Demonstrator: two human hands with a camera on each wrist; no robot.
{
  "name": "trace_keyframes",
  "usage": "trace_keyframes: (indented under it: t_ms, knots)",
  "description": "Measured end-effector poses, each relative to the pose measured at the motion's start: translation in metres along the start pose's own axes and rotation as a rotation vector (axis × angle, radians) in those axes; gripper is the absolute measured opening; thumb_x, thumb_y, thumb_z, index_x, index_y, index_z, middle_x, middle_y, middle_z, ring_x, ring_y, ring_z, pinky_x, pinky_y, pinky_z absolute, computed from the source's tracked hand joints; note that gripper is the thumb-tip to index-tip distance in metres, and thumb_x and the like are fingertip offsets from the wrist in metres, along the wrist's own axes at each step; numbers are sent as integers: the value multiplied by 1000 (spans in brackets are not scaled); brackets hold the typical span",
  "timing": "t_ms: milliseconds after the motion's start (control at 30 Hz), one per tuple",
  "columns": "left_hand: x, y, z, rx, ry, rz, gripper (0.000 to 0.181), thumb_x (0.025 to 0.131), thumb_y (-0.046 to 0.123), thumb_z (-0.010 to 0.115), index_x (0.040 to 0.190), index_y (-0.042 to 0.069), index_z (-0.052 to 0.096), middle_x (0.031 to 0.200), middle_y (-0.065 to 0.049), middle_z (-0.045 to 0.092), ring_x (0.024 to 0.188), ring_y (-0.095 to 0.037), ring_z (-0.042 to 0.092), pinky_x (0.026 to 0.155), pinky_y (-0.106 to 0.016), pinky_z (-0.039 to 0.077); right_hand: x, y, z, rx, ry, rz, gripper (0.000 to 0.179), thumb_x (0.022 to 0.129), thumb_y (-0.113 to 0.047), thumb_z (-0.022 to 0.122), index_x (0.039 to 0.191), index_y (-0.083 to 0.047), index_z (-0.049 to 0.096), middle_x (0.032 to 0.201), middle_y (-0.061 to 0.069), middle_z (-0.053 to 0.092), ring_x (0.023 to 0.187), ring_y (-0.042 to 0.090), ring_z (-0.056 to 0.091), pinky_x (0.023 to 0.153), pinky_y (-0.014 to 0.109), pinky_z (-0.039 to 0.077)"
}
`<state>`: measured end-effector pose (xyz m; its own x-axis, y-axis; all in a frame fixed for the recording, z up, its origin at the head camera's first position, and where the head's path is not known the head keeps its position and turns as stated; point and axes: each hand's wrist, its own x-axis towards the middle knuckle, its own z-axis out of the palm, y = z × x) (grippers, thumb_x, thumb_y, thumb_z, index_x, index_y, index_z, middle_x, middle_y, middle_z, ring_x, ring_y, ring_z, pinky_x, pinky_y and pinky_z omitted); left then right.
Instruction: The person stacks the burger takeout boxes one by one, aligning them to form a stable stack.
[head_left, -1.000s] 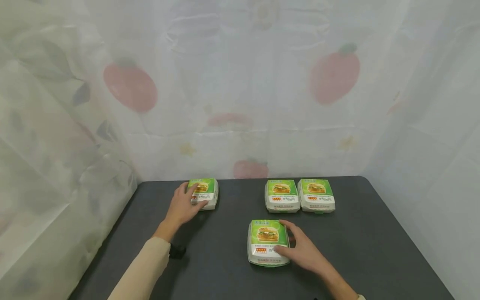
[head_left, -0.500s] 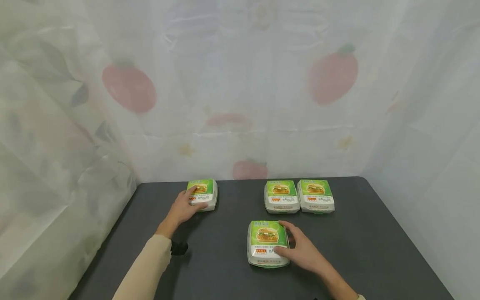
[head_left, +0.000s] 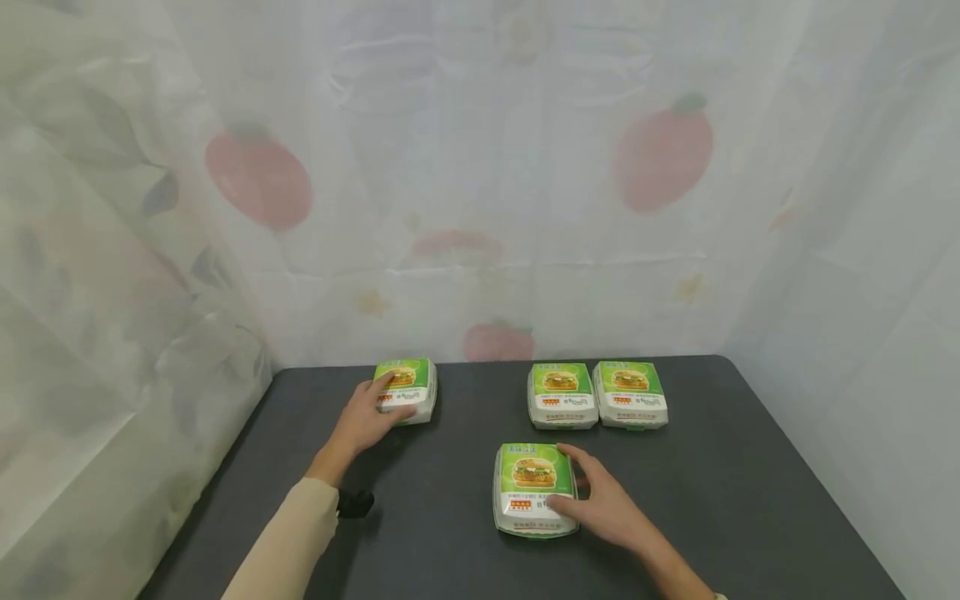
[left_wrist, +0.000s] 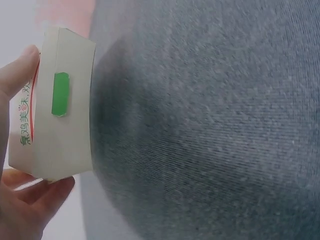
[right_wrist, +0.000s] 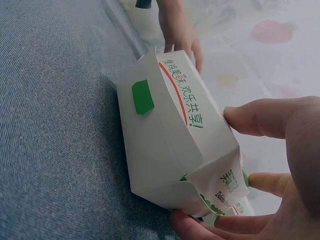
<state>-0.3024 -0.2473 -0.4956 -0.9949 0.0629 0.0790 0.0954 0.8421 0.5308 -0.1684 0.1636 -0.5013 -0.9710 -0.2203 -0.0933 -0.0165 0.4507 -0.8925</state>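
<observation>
At the back left of the table, my left hand (head_left: 365,419) holds a green-and-white burger box (head_left: 415,385). Its thumb lies at the near side and its other fingers reach over the top and left side. The left wrist view shows that box's white side with a green tab (left_wrist: 60,94). Nearer the front, my right hand (head_left: 611,504) grips a second burger box (head_left: 534,475) from its right. Here the thumb rests on the lid, while the fingers bend along the right side, partly hidden. Both boxes are closed and sit flat, a burger picture facing up.
Two more burger boxes, one (head_left: 562,397) left of the other (head_left: 631,395), stand side by side at the back right. The dark table (head_left: 450,500) ends at a pale curtain (head_left: 480,167) with fruit prints. More curtain (head_left: 97,292) hangs along the left.
The left hand's fingers have come down beside its box. The right hand and the boxes stay where they were; the head view has tilted very slightly.
</observation>
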Motion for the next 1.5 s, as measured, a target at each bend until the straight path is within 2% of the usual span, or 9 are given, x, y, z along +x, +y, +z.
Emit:
trace_keyframes:
  t_ms: [200, 500, 1067, 1500]
  knots:
    - [-7, 15, -7, 35, 9, 36, 98, 86, 70, 68, 161, 17, 33, 150, -26, 38, 119, -42, 53, 91, -58, 45, 0, 0, 0, 1, 4, 4, 82, 85, -36, 83, 154, -17, 43, 149, 19, 42, 112, 30, 58, 75, 39, 51]
    - [-19, 43, -14, 19, 19, 115, 97, 84, 70, 69, 160, 19, 36, 150, -25, 39, 121, -42, 53, 92, -57, 46, 0, 2, 0, 31, -7, 4, 83, 87, -37, 82, 155, -16, 41, 151, 19, 41, 113, 30, 60, 75, 40, 52]
    - [-42, 85, -13, -75, 5, 253, 93, 85, 66, 72, 160, 27, 35, 155, -15, 37, 116, -32, 55, 87, -48, 48, 1, 4, 2, 13, 16, -1, 82, 86, -40, 82, 154, -18, 42, 150, 18, 42, 113, 29, 60, 74, 38, 52]
    - [-57, 106, -5, -89, -37, 318, 91, 83, 66, 74, 159, 35, 35, 157, -9, 36, 119, -27, 54, 86, -43, 48, 0, 1, 2, -8, 20, -7, 83, 86, -39, 82, 155, -15, 41, 150, 19, 43, 113, 32, 60, 76, 40, 52]
